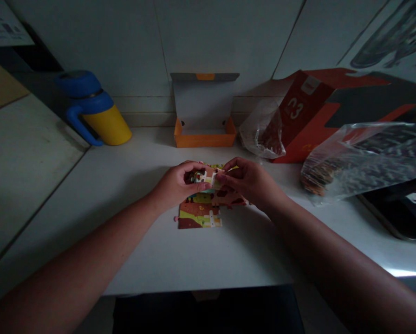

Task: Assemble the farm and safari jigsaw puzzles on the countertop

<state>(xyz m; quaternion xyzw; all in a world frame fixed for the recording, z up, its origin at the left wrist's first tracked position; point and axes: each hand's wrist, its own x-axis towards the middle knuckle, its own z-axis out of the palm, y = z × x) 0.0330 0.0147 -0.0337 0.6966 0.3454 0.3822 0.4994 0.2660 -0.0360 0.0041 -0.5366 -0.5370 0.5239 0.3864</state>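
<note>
My left hand [185, 183] pinches jigsaw puzzle pieces [211, 176] between thumb and fingers, in the middle of the head view. My right hand [244, 178] grips the right side of the same pieces, so both hands meet on them. Below them on the white table lies a partly joined jigsaw puzzle [199, 217] in brown, green and yellow, with a fence pattern at its lower right. My hands and the held pieces hide much of its upper part. I cannot tell how many pieces are held.
An orange box [205, 140] with its lid up stands behind my hands. A blue and yellow flask [103, 116] is at the left. To the right are a clear plastic bag [263, 134], a red box [298, 111], and a larger plastic bag [364, 157] above a dark device [399, 208].
</note>
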